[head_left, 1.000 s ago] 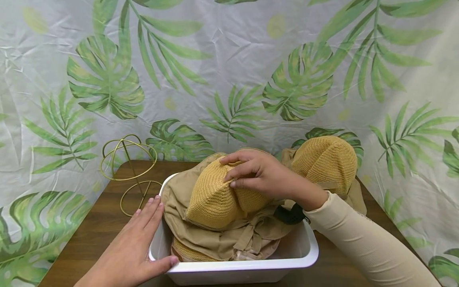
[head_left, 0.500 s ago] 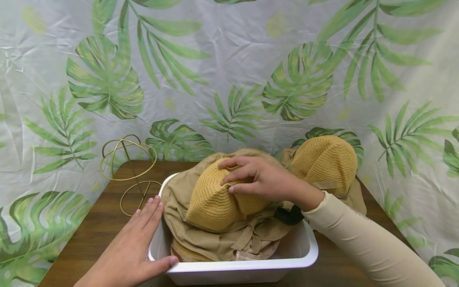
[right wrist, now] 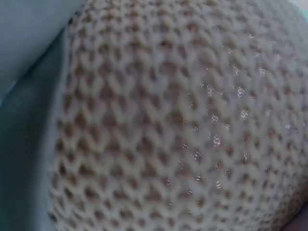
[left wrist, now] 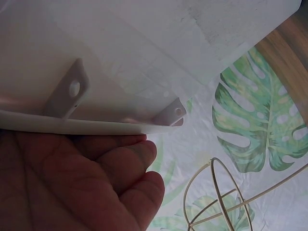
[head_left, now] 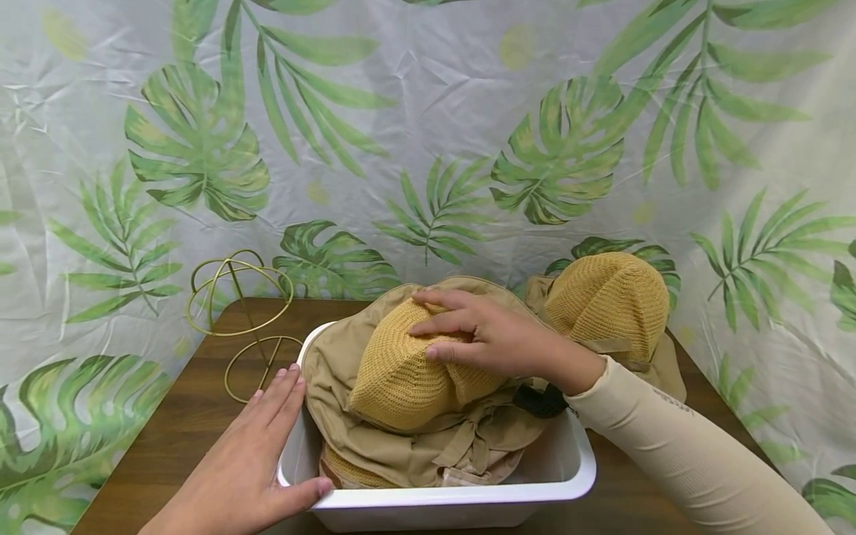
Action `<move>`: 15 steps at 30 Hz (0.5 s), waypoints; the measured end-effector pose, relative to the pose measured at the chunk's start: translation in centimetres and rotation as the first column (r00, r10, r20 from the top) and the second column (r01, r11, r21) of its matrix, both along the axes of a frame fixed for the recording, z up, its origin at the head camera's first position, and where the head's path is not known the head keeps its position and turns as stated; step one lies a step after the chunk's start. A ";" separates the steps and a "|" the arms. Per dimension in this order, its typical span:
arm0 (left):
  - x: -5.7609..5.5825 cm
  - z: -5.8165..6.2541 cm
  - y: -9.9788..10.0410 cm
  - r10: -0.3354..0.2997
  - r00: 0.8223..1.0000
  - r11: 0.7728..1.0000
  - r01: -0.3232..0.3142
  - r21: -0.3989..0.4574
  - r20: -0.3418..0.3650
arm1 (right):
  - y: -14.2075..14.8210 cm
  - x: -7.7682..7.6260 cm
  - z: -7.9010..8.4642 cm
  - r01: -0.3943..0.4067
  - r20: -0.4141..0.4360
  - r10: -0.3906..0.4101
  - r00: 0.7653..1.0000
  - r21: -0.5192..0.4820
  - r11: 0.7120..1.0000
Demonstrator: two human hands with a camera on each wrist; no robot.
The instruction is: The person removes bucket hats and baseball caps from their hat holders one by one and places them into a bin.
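A sun hat with a mustard knitted crown (head_left: 394, 379) and a wide tan brim (head_left: 401, 449) lies on top in a white plastic tub (head_left: 455, 496). My right hand (head_left: 495, 334) rests on the crown, fingers spread and gently bent over its top. Close-up knit of the crown (right wrist: 163, 115) fills most of the right wrist view. My left hand (head_left: 247, 446) lies along the tub's left side, its fingers straight and its thumb at the front left corner. In the left wrist view, the left fingers (left wrist: 130, 168) sit against the rim (left wrist: 96, 126). More knitted fabric (head_left: 354, 468) shows beneath the brim.
A second mustard-and-tan hat (head_left: 611, 308) sits at the back right of the brown wooden table (head_left: 174, 438). A gold wire stand (head_left: 247, 334) stands at the back left. Behind hangs a leaf-print cloth (head_left: 441, 126). The right wrist camera (head_left: 538, 400) is a black piece under my wrist.
My right fingers have eased from a bunched hold at the crown's crease to lying flatter over it, and the crease looks smoother. The left hand and tub stay in place.
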State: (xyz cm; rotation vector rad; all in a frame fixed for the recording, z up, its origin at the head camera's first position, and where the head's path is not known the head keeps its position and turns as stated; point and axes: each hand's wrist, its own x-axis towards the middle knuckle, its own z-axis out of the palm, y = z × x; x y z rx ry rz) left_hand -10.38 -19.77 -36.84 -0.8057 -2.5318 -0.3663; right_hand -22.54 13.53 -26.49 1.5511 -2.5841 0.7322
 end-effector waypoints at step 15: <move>0.0 0.1 0.0 0.005 1.000 1.000 -0.005 0.000 0.009 | 0.7 -0.3 0.8 0.039 0.061 -0.049 0.997 0.160 0.986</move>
